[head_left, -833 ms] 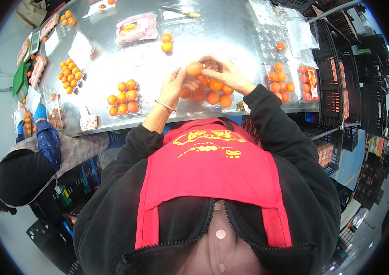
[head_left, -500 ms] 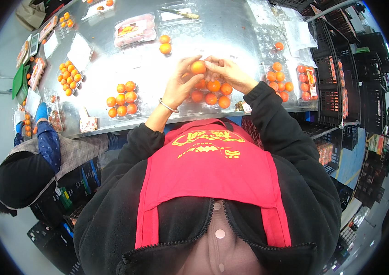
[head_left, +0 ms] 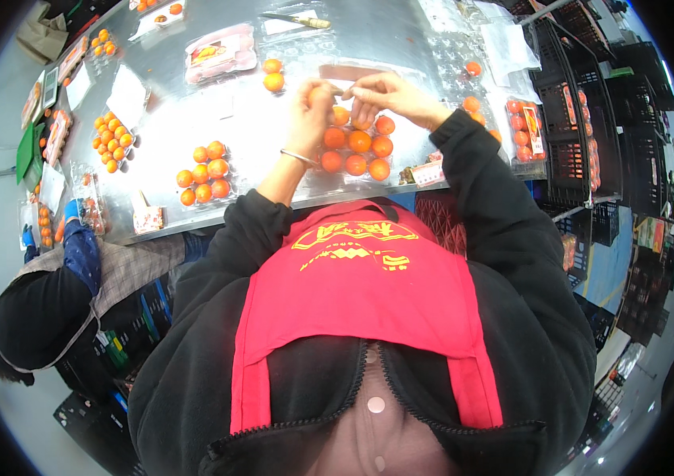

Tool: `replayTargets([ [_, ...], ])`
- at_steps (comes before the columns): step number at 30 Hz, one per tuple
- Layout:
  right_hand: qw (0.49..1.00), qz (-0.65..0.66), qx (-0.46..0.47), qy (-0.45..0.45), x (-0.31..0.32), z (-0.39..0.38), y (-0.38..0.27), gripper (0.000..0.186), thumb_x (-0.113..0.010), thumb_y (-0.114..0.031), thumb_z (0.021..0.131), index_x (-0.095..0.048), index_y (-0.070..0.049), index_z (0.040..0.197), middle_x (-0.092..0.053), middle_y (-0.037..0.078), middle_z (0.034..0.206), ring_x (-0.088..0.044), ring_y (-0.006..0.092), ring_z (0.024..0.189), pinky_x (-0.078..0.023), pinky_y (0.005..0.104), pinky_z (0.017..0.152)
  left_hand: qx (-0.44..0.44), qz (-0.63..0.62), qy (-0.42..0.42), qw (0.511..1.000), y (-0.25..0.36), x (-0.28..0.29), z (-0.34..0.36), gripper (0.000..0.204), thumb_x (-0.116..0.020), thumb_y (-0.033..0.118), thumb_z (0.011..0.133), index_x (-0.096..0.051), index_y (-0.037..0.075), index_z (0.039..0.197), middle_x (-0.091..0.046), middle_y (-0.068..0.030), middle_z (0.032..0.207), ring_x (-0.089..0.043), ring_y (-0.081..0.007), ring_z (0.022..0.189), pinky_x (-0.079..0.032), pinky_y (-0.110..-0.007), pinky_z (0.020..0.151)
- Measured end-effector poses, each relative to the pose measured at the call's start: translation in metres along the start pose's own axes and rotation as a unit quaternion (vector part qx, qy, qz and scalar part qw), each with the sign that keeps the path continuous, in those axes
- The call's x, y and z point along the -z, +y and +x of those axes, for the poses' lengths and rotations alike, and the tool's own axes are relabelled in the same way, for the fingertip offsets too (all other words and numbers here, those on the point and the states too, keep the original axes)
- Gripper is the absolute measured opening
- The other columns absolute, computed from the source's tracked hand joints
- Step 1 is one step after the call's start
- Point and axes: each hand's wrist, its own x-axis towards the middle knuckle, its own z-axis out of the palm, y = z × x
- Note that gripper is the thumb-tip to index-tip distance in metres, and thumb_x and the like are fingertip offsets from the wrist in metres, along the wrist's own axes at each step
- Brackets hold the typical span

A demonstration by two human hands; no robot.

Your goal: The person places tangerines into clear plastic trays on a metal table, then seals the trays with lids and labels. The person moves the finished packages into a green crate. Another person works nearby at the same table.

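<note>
My left hand (head_left: 311, 111) is closed round an orange fruit, mostly hidden by its fingers. Beside it, my right hand (head_left: 381, 99) has curled fingertips at a small thin thing (head_left: 338, 91) between the hands, too small to make out. Both are just above a clear tray of orange-red round fruit (head_left: 358, 142), whose back row they partly cover. A pair of fruit (head_left: 273, 82) lies behind my left hand, and a further tray of fruit (head_left: 202, 174) sits to the left. A small printed packet (head_left: 427, 174) lies at the near edge.
On the steel table (head_left: 258, 151) are a wooden-handled knife (head_left: 311, 22), wrapped trays (head_left: 218, 53), more fruit (head_left: 111, 140) and a right-hand packed tray (head_left: 524, 131). Black crates (head_left: 559, 95) stand at the right. A co-worker (head_left: 51, 309) in blue gloves works at the left.
Both hands have moved up and away from me; the fruit in my left hand has gone mostly behind the fingers, and more of the tray shows. The co-worker's arm is slightly lower.
</note>
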Motion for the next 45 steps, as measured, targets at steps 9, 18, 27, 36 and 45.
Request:
replayTargets([
  [9, 0.955, -0.267, 0.037, 0.126, 0.039, -0.038, 0.045, 0.016, -0.069, -0.005, 0.094, -0.07, 0.001, 0.109, -0.072, 0.009, 0.095, -0.068, 0.0176, 0.084, -0.055, 0.0326, 0.076, 0.118, -0.081, 0.032, 0.989, -0.001, 0.054, -0.001, 0.035, -0.049, 0.036, 0.11, -0.062, 0.004, 0.103, -0.066, -0.0099, 0.084, -0.056, -0.0124, 0.061, -0.041, -0.023, 0.051],
  [18, 0.896, -0.406, 0.15, 0.097, -0.006, -0.069, 0.048, 0.037, -0.081, -0.009, 0.08, -0.066, -0.01, 0.113, -0.059, 0.008, 0.123, -0.056, 0.0327, 0.118, -0.046, 0.0423, 0.1, 0.096, 0.101, -0.07, 0.988, 0.016, 0.074, -0.046, 0.029, -0.054, 0.023, 0.108, -0.065, 0.002, 0.124, -0.065, -0.0029, 0.075, -0.058, -0.0112, 0.062, -0.047, -0.028, 0.057],
  [27, 0.812, -0.546, 0.176, 0.108, -0.033, -0.074, 0.046, 0.047, -0.084, -0.02, 0.077, -0.062, -0.006, 0.117, -0.056, 0.01, 0.12, -0.053, 0.0333, 0.116, -0.044, 0.044, 0.099, -0.208, 0.563, -0.12, 0.791, 0.008, 0.047, -0.101, 0.038, -0.079, 0.017, 0.084, -0.069, 0.019, 0.121, -0.069, -0.0054, 0.107, -0.069, -0.0282, 0.075, -0.055, -0.041, 0.068],
  [36, 0.963, 0.235, 0.022, 0.128, -0.028, -0.072, 0.052, 0.027, -0.067, -0.021, 0.098, -0.064, -0.003, 0.117, -0.064, 0.007, 0.117, -0.061, 0.0189, 0.11, -0.049, 0.0349, 0.097, -0.266, 0.641, -0.112, 0.711, -0.01, 0.023, -0.1, 0.032, -0.066, 0.008, 0.081, -0.067, 0.01, 0.114, -0.065, -0.0051, 0.118, -0.068, -0.0239, 0.099, -0.055, -0.037, 0.08],
  [45, 0.889, -0.418, 0.124, 0.139, -0.087, -0.064, 0.042, 0.025, -0.075, -0.018, 0.087, -0.065, -0.007, 0.107, -0.068, 0.012, 0.101, -0.07, 0.0334, 0.096, -0.055, 0.0449, 0.077, -0.145, 0.502, -0.106, 0.846, -0.001, 0.04, -0.088, 0.033, -0.071, 0.013, 0.089, -0.067, 0.01, 0.122, -0.071, -0.0079, 0.103, -0.071, -0.031, 0.086, -0.055, -0.043, 0.074],
])
